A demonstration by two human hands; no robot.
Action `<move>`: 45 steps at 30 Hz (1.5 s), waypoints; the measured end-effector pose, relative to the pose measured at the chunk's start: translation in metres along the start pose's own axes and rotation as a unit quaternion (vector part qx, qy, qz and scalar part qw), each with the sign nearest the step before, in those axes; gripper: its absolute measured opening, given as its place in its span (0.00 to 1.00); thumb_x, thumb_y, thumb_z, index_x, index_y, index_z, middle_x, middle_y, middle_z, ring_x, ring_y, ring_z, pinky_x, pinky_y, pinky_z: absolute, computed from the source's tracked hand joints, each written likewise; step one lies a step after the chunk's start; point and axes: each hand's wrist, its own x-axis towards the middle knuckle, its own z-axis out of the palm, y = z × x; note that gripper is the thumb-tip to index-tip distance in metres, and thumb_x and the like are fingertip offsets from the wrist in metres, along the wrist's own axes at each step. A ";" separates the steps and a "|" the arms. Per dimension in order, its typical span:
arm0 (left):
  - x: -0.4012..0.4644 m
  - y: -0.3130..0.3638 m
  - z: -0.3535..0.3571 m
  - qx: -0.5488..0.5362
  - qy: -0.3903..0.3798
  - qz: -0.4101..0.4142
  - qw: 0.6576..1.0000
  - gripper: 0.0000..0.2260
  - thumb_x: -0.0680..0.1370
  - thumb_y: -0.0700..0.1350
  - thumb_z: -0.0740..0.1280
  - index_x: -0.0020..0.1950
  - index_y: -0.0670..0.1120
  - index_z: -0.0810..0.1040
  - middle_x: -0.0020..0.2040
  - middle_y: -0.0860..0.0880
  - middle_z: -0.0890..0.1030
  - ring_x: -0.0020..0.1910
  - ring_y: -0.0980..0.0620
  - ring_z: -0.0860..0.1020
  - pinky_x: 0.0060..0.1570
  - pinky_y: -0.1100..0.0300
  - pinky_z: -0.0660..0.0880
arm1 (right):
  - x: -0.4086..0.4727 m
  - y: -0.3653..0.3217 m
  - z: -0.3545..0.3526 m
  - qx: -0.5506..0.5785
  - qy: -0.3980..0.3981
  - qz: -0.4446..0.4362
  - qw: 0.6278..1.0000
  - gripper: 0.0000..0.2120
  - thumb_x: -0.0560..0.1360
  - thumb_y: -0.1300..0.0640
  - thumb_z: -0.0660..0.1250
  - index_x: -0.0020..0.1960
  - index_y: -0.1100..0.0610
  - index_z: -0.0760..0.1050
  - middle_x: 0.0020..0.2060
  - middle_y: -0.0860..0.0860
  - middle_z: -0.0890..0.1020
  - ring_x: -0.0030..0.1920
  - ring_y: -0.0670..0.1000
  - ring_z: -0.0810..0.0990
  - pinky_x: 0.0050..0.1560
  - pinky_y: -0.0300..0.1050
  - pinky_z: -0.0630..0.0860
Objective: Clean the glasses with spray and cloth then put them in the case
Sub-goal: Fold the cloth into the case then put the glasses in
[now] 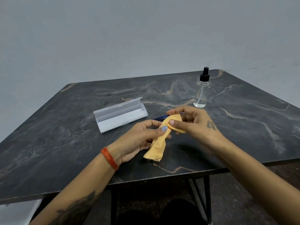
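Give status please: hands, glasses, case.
Left hand and right hand shut on yellow cloth, glasses mostly wrapped inside. Case open, empty. Spray bottle upright, apart. Nothing blocking.

We see the orange cloth [164, 135] bunched around the blue glasses [159, 118], which barely show. The white case [121, 114] lies open behind them, and the clear spray bottle [201, 93] stands upright, well apart.
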 end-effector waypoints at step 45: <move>-0.006 0.015 -0.016 0.192 0.069 0.210 0.956 0.09 0.68 0.45 0.72 0.45 0.43 0.78 0.39 0.51 0.79 0.40 0.56 0.76 0.43 0.67 0.74 | 0.016 -0.045 -0.026 -0.075 -0.025 -0.062 0.995 0.14 0.68 0.65 0.74 0.51 0.53 0.82 0.34 0.51 0.84 0.38 0.46 0.82 0.42 0.41 0.79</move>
